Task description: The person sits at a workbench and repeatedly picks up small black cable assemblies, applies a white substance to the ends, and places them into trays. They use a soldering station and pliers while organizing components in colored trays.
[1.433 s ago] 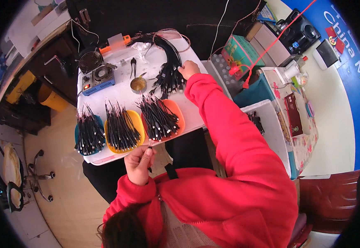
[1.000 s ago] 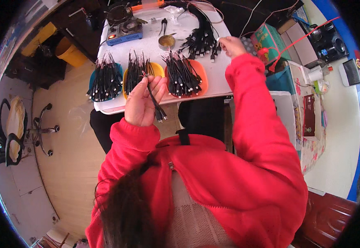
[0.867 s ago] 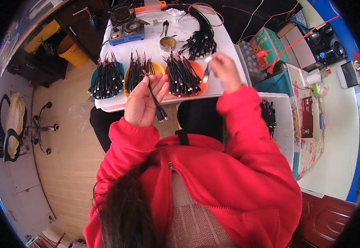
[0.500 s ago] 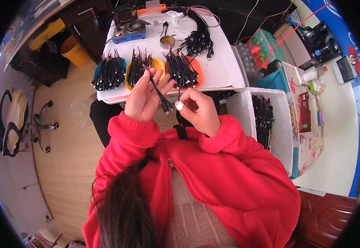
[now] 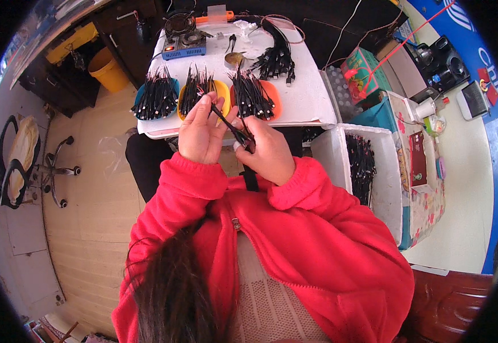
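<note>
A few short black cables (image 5: 226, 121) with thin bare wire ends slant between my two hands. My left hand (image 5: 199, 137), palm turned up, pinches them near the wire ends between thumb and fingers. At their lower plug ends, my right hand (image 5: 269, 150) is closed, its thumb wearing a white covering; the fingers partly hide what they grip. Just beyond stand a blue bowl (image 5: 174, 96), a yellow bowl (image 5: 224, 94) and an orange bowl (image 5: 273, 97), each filled with upright black cables whose thin wires point away from me.
On the white table (image 5: 306, 74) are a small blue stove (image 5: 185, 51), a round metal tin (image 5: 233, 60) and a heap of black cables (image 5: 277, 60). To the right, a white foam box (image 5: 383, 171) holds more cables. An office chair (image 5: 54, 166) stands at left.
My right hand has moved left and slightly up to meet the cables in my left hand, closing round their plug ends. The left hand has shifted slightly.
</note>
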Action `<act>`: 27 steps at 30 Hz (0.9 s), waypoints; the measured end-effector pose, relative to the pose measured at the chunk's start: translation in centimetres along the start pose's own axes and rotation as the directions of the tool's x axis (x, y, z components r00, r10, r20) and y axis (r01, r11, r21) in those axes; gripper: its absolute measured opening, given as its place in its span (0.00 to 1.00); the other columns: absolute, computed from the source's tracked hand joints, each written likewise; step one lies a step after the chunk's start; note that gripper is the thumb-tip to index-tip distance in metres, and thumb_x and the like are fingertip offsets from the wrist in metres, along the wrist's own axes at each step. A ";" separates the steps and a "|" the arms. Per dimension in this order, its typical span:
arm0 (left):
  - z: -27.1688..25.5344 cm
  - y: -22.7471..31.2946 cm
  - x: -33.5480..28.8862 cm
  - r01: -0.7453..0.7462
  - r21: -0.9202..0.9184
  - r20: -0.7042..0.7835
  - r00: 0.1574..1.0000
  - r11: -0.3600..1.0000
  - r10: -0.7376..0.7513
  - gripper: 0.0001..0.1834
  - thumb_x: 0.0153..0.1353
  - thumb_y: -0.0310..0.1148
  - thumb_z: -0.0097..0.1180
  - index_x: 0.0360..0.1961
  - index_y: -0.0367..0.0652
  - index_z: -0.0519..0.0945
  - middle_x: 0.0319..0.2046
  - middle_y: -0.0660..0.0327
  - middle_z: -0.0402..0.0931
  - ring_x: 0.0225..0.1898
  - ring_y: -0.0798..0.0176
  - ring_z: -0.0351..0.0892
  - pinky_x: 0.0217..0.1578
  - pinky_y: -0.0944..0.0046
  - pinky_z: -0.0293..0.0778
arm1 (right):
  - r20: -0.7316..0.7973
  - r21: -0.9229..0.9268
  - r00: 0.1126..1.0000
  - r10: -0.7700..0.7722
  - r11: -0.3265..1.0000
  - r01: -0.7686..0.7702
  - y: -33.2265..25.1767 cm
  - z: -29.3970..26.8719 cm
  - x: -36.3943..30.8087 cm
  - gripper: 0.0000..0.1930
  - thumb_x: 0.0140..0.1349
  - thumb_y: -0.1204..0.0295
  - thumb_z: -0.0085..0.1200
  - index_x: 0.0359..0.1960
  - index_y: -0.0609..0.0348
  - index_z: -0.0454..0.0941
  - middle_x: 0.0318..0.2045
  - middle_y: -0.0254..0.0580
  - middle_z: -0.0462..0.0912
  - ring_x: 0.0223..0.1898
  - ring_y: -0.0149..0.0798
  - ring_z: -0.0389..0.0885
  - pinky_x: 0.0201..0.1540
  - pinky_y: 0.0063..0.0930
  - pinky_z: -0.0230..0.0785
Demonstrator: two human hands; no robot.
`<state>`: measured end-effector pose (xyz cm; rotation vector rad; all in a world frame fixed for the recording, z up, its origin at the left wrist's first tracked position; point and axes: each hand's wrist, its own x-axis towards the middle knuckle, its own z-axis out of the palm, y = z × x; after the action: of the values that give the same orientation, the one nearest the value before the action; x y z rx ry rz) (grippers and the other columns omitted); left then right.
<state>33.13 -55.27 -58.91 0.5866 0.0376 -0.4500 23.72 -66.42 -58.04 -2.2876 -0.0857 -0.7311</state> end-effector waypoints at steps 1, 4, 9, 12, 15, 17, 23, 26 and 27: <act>0.1 0.1 -0.2 -0.022 0.015 0.001 1.000 1.000 0.022 0.11 0.67 0.32 0.50 0.44 0.34 0.76 0.44 0.59 0.73 0.48 0.60 0.72 0.50 0.48 0.76 | 0.028 0.011 0.999 0.023 1.000 -0.024 0.2 -0.1 0.0 0.16 0.49 0.74 0.59 0.41 0.63 0.71 0.25 0.45 0.72 0.24 0.43 0.73 0.28 0.31 0.65; 0.3 0.4 -0.5 -0.026 0.111 -0.044 0.999 0.993 0.031 0.11 0.66 0.33 0.51 0.45 0.37 0.75 0.45 0.60 0.73 0.50 0.59 0.72 0.49 0.50 0.76 | 0.058 0.065 0.998 0.030 0.997 -0.034 0.9 -0.9 0.1 0.09 0.54 0.76 0.57 0.36 0.67 0.75 0.23 0.41 0.75 0.22 0.34 0.74 0.24 0.27 0.63; 0.0 0.8 -0.5 0.027 0.158 -0.062 0.998 0.987 -0.017 0.11 0.66 0.34 0.52 0.44 0.40 0.77 0.42 0.64 0.73 0.47 0.61 0.72 0.46 0.55 0.76 | 0.309 0.325 0.909 0.281 0.867 -0.378 1.6 -1.6 0.3 0.08 0.61 0.74 0.54 0.38 0.68 0.75 0.17 0.26 0.71 0.17 0.20 0.68 0.19 0.20 0.59; -0.2 0.8 -0.4 0.056 0.164 -0.075 0.996 0.985 -0.044 0.11 0.66 0.35 0.53 0.44 0.41 0.77 0.40 0.65 0.73 0.45 0.63 0.72 0.44 0.57 0.76 | 0.335 0.350 0.891 0.306 0.838 -0.419 1.8 -1.6 0.4 0.08 0.61 0.74 0.54 0.38 0.66 0.76 0.19 0.25 0.72 0.19 0.18 0.68 0.20 0.17 0.59; -0.2 0.7 -0.3 0.052 0.156 -0.097 0.995 0.986 -0.038 0.12 0.66 0.35 0.53 0.45 0.40 0.77 0.38 0.65 0.73 0.44 0.64 0.72 0.43 0.58 0.76 | 0.252 0.312 0.944 0.212 0.906 -0.287 1.7 -1.1 0.4 0.11 0.59 0.73 0.57 0.41 0.64 0.75 0.26 0.29 0.75 0.22 0.22 0.72 0.22 0.19 0.64; -0.1 0.5 -0.3 0.036 0.151 -0.097 0.995 0.988 -0.021 0.12 0.66 0.35 0.53 0.45 0.40 0.77 0.38 0.65 0.73 0.43 0.65 0.72 0.42 0.59 0.76 | 0.153 0.157 0.981 0.116 0.978 -0.140 1.4 -0.6 0.3 0.16 0.55 0.70 0.60 0.43 0.62 0.73 0.32 0.35 0.76 0.25 0.31 0.76 0.25 0.25 0.67; 0.0 -0.1 -0.5 0.011 0.210 -0.118 0.993 0.978 0.015 0.11 0.66 0.35 0.52 0.44 0.39 0.78 0.39 0.64 0.74 0.43 0.66 0.72 0.42 0.60 0.76 | 0.123 -0.299 0.990 0.070 0.954 -0.030 0.7 0.6 -0.2 0.24 0.46 0.68 0.62 0.46 0.56 0.68 0.39 0.40 0.73 0.28 0.48 0.79 0.27 0.38 0.72; -0.1 0.0 -0.6 -0.098 0.282 -0.047 0.992 0.954 0.115 0.11 0.67 0.35 0.49 0.42 0.38 0.78 0.40 0.61 0.77 0.43 0.66 0.76 0.41 0.62 0.76 | 0.080 -0.250 0.996 0.027 0.968 -0.006 1.1 0.4 -0.1 0.19 0.50 0.72 0.56 0.45 0.57 0.70 0.38 0.40 0.74 0.27 0.48 0.79 0.26 0.38 0.72; -0.2 0.1 -0.6 -0.099 0.305 -0.041 0.992 0.947 0.117 0.11 0.68 0.35 0.49 0.42 0.38 0.78 0.40 0.61 0.78 0.42 0.66 0.77 0.41 0.62 0.75 | 0.075 -0.240 0.997 0.027 0.971 -0.008 1.3 0.2 -0.1 0.18 0.51 0.73 0.54 0.45 0.58 0.71 0.38 0.41 0.74 0.27 0.48 0.79 0.26 0.38 0.71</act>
<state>32.64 -54.87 -58.96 0.9000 -0.0081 -0.3326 24.10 -67.21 -59.02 -2.5444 -0.0131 -0.6733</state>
